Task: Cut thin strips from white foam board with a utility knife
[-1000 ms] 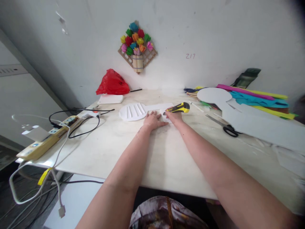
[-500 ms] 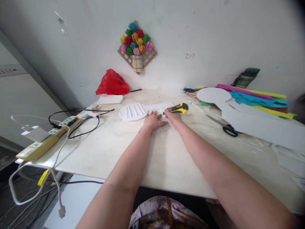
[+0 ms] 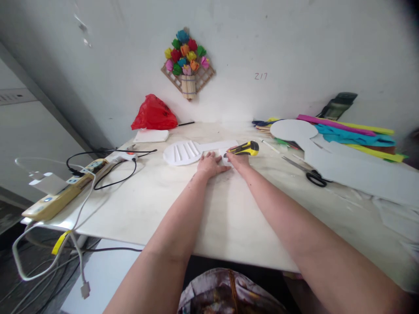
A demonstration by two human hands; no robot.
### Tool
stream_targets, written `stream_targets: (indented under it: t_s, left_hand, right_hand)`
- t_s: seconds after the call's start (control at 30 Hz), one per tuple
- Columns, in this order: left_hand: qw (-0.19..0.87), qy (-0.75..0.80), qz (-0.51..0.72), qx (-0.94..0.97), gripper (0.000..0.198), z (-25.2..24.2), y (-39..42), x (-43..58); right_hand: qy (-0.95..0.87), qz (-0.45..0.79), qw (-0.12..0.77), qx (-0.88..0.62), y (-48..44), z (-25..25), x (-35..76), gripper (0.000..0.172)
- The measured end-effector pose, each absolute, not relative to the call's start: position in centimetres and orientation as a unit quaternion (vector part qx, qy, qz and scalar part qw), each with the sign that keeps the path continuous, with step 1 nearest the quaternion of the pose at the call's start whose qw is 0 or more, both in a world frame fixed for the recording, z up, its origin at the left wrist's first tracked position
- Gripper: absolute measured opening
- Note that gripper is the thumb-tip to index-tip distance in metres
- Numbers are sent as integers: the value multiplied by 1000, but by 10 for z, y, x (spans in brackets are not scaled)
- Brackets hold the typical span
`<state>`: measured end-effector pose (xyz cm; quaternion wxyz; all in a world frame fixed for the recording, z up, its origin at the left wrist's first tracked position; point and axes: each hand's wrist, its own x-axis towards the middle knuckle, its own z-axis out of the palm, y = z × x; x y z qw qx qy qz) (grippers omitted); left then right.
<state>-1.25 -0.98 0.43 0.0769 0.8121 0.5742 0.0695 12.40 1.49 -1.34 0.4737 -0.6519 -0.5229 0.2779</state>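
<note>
Yellow-and-black plastic utility knife (image 3: pixel 245 148) was held low at a small white sheet piece (image 3: pixel 224 162)

The knife was gripped in the right hand (image 3: pixel 238 159), with the fingers closed near its blade end, and its rear was slanted off to the right. The left hand (image 3: pixel 210 165) was laid flat on the pale marbled tabletop (image 3: pixel 157 196), fingers and thumb spread, and the small piece was apparently pinned by it. Whether the blade was touching could not be told (the tip was too small to make out). Just beyond the left hand, a flat white paddle-shaped cutout (image 3: pixel 209 146) was laid, its round end crossed by raised white strips (image 3: pixel 185 151). Cutting or scoring was judged to be in hand; for the next move, firm pinning and a thumb kept clear seemed to be called for.
</note>
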Motion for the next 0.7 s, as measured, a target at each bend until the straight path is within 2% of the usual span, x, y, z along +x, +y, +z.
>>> stream_targets:
  t_s: [0.7]
  left_hand:
    - [72,572,75,813,80,3,-9,-13]
  right_hand:
    - [-491,299,494,-652,9,-9,122,4]
